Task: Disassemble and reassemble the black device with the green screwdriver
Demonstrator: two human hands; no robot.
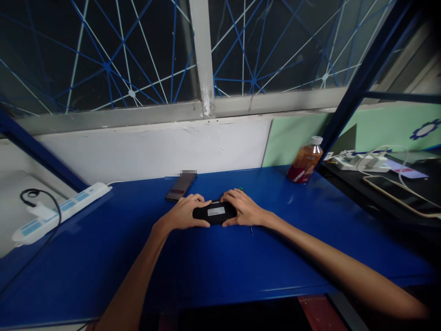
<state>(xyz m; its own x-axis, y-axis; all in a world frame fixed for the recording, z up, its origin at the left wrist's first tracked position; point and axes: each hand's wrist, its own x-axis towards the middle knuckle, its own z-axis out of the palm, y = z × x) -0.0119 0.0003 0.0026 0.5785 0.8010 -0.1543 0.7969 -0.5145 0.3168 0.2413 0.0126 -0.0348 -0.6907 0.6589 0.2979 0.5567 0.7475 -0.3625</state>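
Note:
A black, roughly rectangular device (203,214) with a white label (216,211) on its upper face is held level between both hands, at or just above the blue table. My left hand (186,211) is closed on its left end, thumb along the near side and fingers over the far side. My right hand (245,209) grips the right end in the same way. A small green piece (241,189) peeks out beyond the right hand, and a thin dark rod tip (251,231) shows on its near side. Whether those two belong together is hidden.
A phone (181,186) lies behind the left hand on the blue table (206,266). At left is a white power strip (69,209) with a black cable. A drink bottle (305,161) stands at back right, near a blue post. Another phone (396,193) lies farther right.

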